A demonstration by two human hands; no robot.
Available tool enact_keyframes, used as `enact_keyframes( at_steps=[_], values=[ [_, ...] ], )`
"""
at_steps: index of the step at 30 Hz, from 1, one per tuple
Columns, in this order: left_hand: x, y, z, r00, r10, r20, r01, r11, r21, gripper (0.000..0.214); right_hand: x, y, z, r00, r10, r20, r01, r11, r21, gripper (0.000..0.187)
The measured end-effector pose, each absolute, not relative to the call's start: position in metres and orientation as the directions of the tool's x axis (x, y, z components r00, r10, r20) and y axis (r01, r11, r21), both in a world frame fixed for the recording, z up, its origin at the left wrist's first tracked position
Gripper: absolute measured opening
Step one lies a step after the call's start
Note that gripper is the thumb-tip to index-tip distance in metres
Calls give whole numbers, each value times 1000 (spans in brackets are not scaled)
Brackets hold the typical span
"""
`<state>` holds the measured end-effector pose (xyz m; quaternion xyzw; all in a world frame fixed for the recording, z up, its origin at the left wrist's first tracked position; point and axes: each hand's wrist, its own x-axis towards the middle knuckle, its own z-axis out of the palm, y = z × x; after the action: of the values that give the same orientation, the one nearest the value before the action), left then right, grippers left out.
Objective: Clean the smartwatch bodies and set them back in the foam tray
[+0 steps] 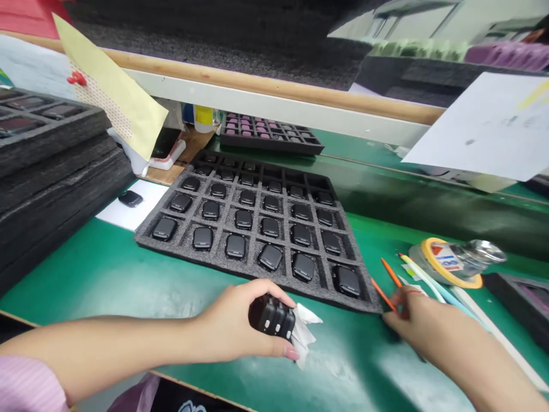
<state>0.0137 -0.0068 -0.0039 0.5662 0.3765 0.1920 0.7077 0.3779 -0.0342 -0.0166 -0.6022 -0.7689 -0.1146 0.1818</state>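
Pink-striped sleeve (30,377) is closest to camera, nearer than the gray foam tray (253,270) and off its left side. Bare forearm runs from it toward the tray's front edge.

Left hand (234,326) is just in front of the tray. Thumb and fingers wrap a stack of black smartwatch bodies (278,319), at least three, small pale ovals showing on their edges. White tissue (305,333) sticks out on the stack's right side, also in front of the tray.

Right hand (429,320) is at the tray's front-right corner, fingers bunched close together at the lower end of an orange stick (381,292). Fingertips partly hidden, can't tell if they grip it.

Tray itself: front row has six watches, one per pocket, more in the rows behind. All on a green benchtop (128,274).

Right of tray: second orange stick (390,272), yellow-tipped stick (422,277), light-blue stick (465,309), long white strip (501,335), clear bottle with silver cap (489,250).

Left of tray: white sheet (150,203) with a single dark watch (131,198) on it, then a stack of black foam trays (64,177).

Behind tray: smaller tray (274,146) with pinkish pieces in its pockets.
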Motion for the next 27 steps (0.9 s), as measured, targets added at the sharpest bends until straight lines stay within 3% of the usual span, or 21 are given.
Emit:
enact_keyframes(
  at_steps=[3, 5, 6, 8, 9, 11, 14, 22, 27],
  values=[
    [14, -5, -5, 638, 703, -313, 172, 266, 949, 59, 360, -40, 3, -120, 901, 417, 987, 155, -51, 21],
    [15, -4, -4, 633, 710, -309, 173, 259, 950, 58, 328, -47, 21, 55, 874, 483, 993, 2, -116, 17],
    [15, -4, -4, 631, 712, -307, 173, 257, 951, 58, 307, -52, 29, 163, 841, 516, 970, -43, -238, 19],
    [16, -3, -2, 624, 718, -307, 172, 258, 951, 57, 265, -62, 37, 275, 826, 492, 815, 71, -575, 20],
    [16, -3, -2, 619, 720, -313, 173, 264, 949, 57, 247, -67, 38, 265, 841, 472, 729, 145, -669, 19],
    [16, -3, -1, 609, 723, -327, 173, 281, 944, 56, 220, -75, 35, 120, 900, 418, 634, 255, -730, 13],
    [17, -3, -1, 611, 721, -327, 157, 294, 943, 55, 205, -80, 26, -106, 906, 410, 618, 383, -687, 2],
    [18, -1, -5, 614, 733, -293, 185, 228, 956, 46, 207, -83, 22, -251, 857, 450, 676, 488, -553, 20],
    [18, -1, -5, 606, 731, -314, 190, 250, 949, 49, 213, -77, 23, -398, 828, 395, 677, 555, -483, 15]
  ],
)
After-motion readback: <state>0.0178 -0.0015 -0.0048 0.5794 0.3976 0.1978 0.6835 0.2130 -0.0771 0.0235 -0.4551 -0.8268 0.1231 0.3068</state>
